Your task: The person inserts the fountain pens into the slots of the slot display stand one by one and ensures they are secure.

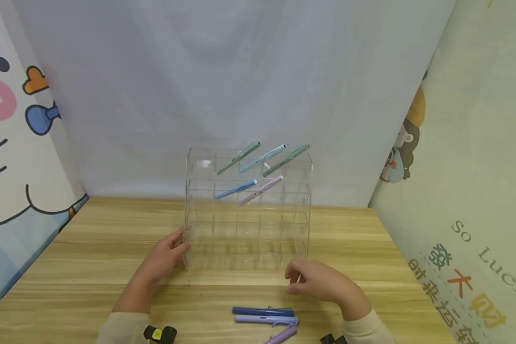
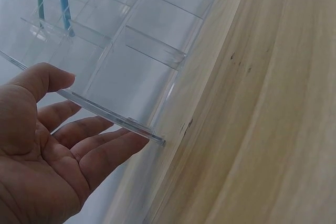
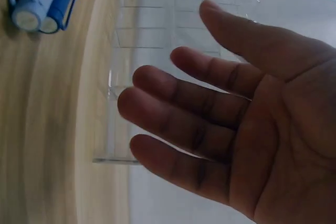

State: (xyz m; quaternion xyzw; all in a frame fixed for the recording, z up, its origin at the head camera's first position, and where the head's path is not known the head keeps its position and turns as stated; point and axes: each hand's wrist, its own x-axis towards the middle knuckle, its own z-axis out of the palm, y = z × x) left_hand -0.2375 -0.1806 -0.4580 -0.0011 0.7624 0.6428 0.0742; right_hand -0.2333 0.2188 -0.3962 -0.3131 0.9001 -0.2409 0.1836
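A clear acrylic pen rack (image 1: 247,229) stands upright on the wooden table, divided into rows of small compartments. My left hand (image 1: 165,255) grips its left side panel near the bottom; in the left wrist view the thumb (image 2: 55,80) lies on one side of the panel edge and the fingers on the other. Just before the rack's lower right corner, my right hand (image 1: 318,282) has loosely bent fingers (image 3: 149,111) and holds nothing. The top row carries two green pens (image 1: 238,157) and a light blue pen (image 1: 263,159). A blue pen (image 1: 235,189) and a pink pen (image 1: 261,190) lean in the row below.
In front of the rack lie a dark blue pen (image 1: 262,311), a lavender pen (image 1: 266,319) and a purple pen (image 1: 281,335). A pale curtain (image 1: 241,71) hangs behind the table (image 1: 348,239). Printed cloths flank it at left and right.
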